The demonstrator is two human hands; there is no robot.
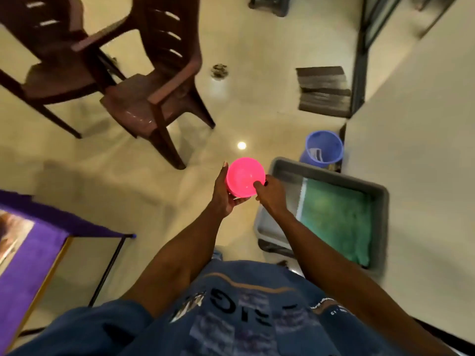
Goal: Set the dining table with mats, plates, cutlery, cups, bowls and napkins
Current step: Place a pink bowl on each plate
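A person holds a pink bowl (245,177) in mid-air above the floor, the left hand (225,192) cupping it from the side and underneath with fingers wrapped round its wall, the right hand (270,192) pinching its near rim with thumb inside; a paler edge showing below suggests more than one bowl may be stacked, though the blur leaves that uncertain. Just beside the bowl on the right, a grey tub (331,173) sits on the floor with a green cloth (339,217) lying inside it, seemingly the store from which tableware is being drawn. At lower left, the corner of a table (123,236) draped in a purple cloth (28,255) enters the frame with a patterned mat (14,235) on it; no plates, cutlery, cups or napkins can be seen on that visible corner, so the setting appears to be at an early or middle stage, with the bowl not yet placed. The room has a glossy cream tiled floor (154,196) reflecting a ceiling light, two brown plastic chairs (144,98) standing well apart from the table, a blue wastebasket (323,149) near a pale wall (411,124), and a dark doormat (323,91) beside a dark-framed doorway.
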